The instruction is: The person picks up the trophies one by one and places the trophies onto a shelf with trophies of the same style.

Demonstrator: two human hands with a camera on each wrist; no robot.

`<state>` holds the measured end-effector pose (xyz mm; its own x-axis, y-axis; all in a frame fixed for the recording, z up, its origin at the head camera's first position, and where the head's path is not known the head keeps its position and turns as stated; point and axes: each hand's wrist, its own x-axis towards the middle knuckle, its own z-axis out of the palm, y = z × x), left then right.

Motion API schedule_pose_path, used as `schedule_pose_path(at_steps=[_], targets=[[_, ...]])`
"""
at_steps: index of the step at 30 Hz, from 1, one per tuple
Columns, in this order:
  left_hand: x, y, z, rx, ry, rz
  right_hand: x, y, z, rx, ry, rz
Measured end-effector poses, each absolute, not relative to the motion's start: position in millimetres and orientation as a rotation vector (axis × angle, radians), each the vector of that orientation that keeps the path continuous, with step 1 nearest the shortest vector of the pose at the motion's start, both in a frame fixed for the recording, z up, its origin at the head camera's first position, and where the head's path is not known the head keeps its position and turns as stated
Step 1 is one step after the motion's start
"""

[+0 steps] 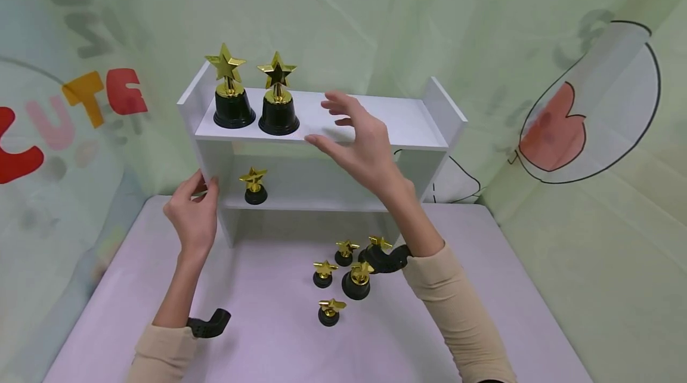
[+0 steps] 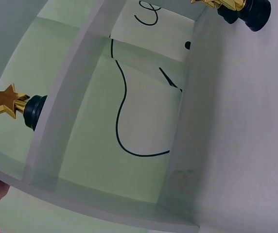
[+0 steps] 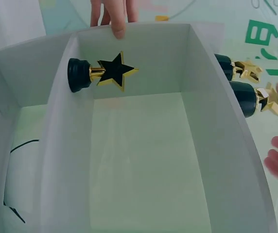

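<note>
A white shelf unit [image 1: 316,209] stands before me. My left hand [image 1: 193,213] grips the edge of its left side panel, the thumb on the panel's inner face in the right wrist view. Over the top board, my right hand [image 1: 367,144] is held with fingers spread and nothing in it. Just left of it stands a gold star trophy [image 1: 278,111] on a black base, upright, with another large star trophy [image 1: 233,107] beside it at the left end. A smaller star trophy [image 1: 255,192] stands on the middle board near the left panel.
Several more star trophies [image 1: 323,275] stand grouped on the pale tabletop [image 1: 268,323], in front of the shelf and partly beneath my right forearm. Raised side panels [image 1: 446,113] flank the top board. Behind hangs a printed curtain [image 1: 343,25].
</note>
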<state>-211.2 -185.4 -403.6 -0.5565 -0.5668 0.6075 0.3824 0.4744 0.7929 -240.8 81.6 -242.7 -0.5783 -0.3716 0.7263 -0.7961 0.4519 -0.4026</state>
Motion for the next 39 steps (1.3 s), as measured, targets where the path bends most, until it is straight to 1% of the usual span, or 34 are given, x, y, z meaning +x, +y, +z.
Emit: schedule_pose_path(at_steps=[6, 12, 29, 39], targets=[[-210.7, -185.6, -403.5, 0.144, -1.771, -1.244, -224.6, 99.5, -260.8, 1.029, -1.943, 0.885], [-210.8, -186.3, -403.8, 0.146, -1.769, -1.248, -208.8, 120.1, -292.6, 1.08, -1.868, 0.87], [-212.3, -185.9, -406.0, 0.175, -1.78, -1.255, -183.0, 157.2, -373.3, 0.996, -2.038, 0.934], [-212.4, -187.0, -405.4, 0.183, -1.796, -1.252, -163.7, 180.3, -420.1, 0.911, -2.335, 0.858]])
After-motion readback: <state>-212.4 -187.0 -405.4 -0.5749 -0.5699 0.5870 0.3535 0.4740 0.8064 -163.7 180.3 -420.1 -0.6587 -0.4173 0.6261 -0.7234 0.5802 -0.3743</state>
